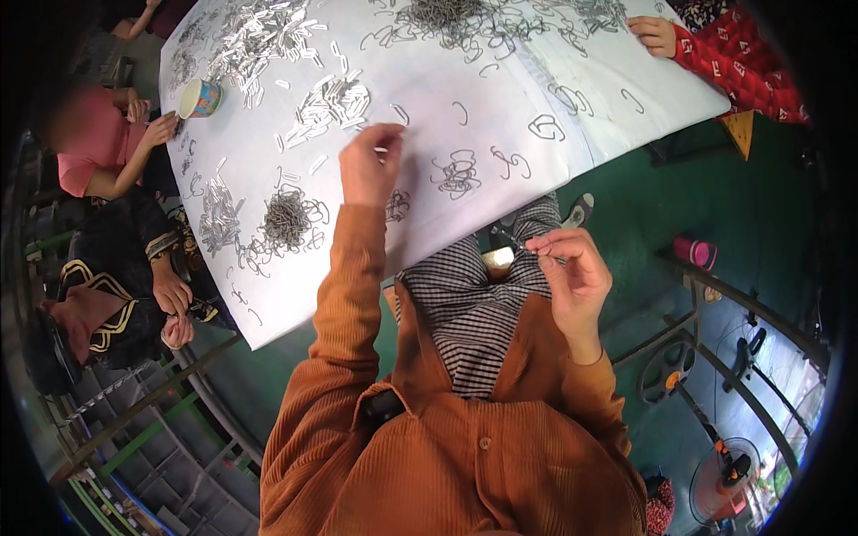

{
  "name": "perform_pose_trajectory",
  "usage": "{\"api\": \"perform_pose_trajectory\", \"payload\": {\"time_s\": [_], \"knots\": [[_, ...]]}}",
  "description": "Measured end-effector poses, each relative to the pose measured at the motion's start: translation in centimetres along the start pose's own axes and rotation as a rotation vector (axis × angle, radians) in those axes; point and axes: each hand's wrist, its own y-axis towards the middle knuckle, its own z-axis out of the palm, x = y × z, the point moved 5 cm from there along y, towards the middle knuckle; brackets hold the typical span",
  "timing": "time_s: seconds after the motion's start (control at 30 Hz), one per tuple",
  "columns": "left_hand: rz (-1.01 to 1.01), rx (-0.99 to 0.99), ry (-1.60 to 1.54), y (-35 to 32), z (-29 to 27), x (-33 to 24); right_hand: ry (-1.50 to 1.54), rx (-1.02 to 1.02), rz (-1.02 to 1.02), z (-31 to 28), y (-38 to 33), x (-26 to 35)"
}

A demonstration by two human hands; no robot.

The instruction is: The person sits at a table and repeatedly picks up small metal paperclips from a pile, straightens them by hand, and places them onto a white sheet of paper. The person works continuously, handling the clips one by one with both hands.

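Observation:
Above the white-covered table (429, 228), my left hand (368, 168) has its fingers curled. Just beyond its fingertips is a bent wire hook (400, 114); whether they touch it, or pinch anything, I cannot make out. Over my lap, past the table's near edge, my right hand (576, 279) is closed in a pinch on a small metal wire piece (506, 236). Small silver strips (329, 105) lie heaped beyond my left hand. Loose wire hooks (458, 174) lie to its right, with another small pile (396, 206) partly hidden beside my wrist.
A dark pile of small metal parts (286, 217) sits left of my left forearm. A paper cup (199, 98) stands near the left edge. Co-workers' hands (161, 129) show at left, and a red-sleeved hand (652, 36) at far right. A fan (726, 482) stands lower right.

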Motion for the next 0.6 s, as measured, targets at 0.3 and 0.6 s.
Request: {"api": "perform_pose_trajectory", "payload": {"time_s": [0.3,0.6], "knots": [[-0.022,-0.010,0.330,6.6,4.1,2.2,-0.092,0.023,-0.005,0.7,-0.1,-0.3],[-0.271,0.542,-0.925,-6.2,4.2,-9.3,-0.157,0.042,-0.021,0.7,0.9,-0.4]]}}
